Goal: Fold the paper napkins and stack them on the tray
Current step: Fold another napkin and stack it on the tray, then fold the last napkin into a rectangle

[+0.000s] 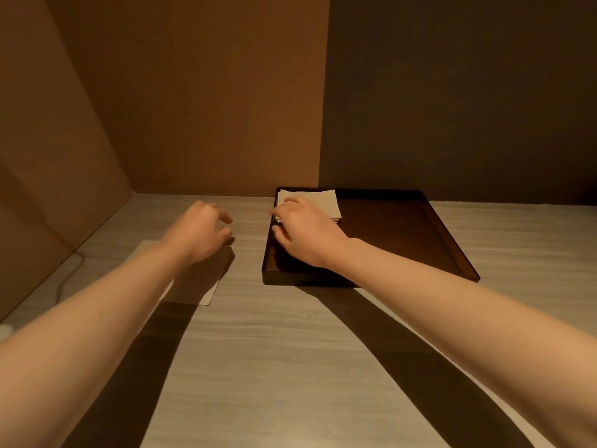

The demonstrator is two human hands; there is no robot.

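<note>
My right hand (303,232) covers the near left part of the folded napkin stack (318,202), so I cannot count its layers. My left forearm hides much of the flat napkin (197,286). A cable (69,270) vanishes behind it.

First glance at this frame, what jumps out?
Two bare forearms reach in from the bottom corners and throw long dark shadows across the pale wood-grain tabletop. The right hand rests on a small stack of folded white paper napkins in the far left corner of the dark rectangular tray. The left hand hovers, fingers loosely curled, over a flat white napkin left of the tray.
</note>
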